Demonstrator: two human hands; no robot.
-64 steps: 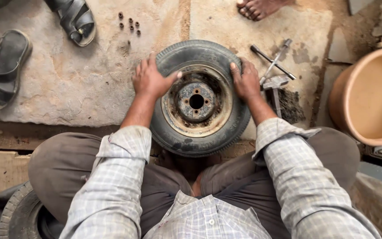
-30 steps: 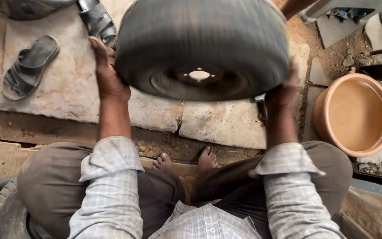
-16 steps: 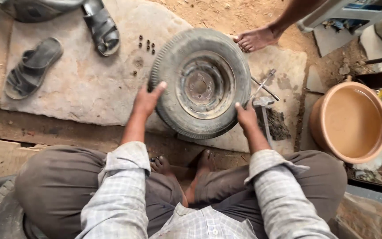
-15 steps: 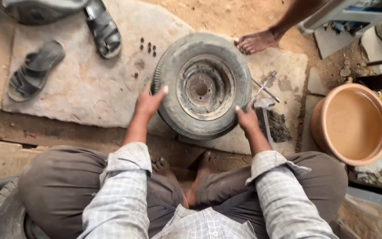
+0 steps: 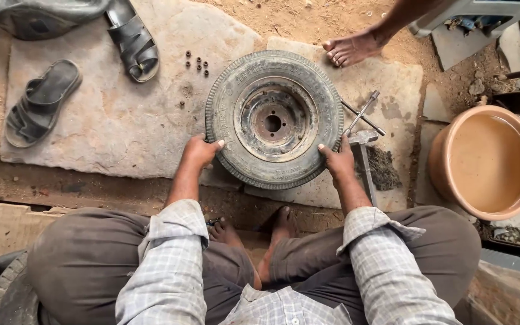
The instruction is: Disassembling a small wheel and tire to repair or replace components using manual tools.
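A seated person steadies a small wheel (image 5: 274,119) flat on a stone slab (image 5: 109,120), its worn tyre ringing a rusty steel rim with a centre hole and stud holes facing up. The left hand (image 5: 201,151) presses against the tyre's near-left edge, fingers curled around the tread in a firm grip. The right hand (image 5: 338,161) clasps the near-right edge, fingertips laid on the sidewall and the thumb toward the rim. The wheel sits between both hands, just beyond the person's knees and bare feet (image 5: 254,232), which rest on the dirt below the slab's edge.

Touching or just beside the tyre on its right lies a metal cross wrench (image 5: 362,114) with a hammer (image 5: 365,156) beneath the right hand's wrist line; whether the tools touch the tyre cannot be told. A cluster of small dark nuts (image 5: 197,63) lies on the slab near the tyre's upper-left. Two dark sandals (image 5: 85,78) rest well apart to the left, near a grey object at the top corner.

Another person's bare foot (image 5: 353,47) stands on the sandy ground just beyond the wheel. To the right, a round terracotta-coloured tub (image 5: 446,174) holds muddy water. Part of another tyre (image 5: 1,295) shows at the lower-left corner, beside the person's knee.
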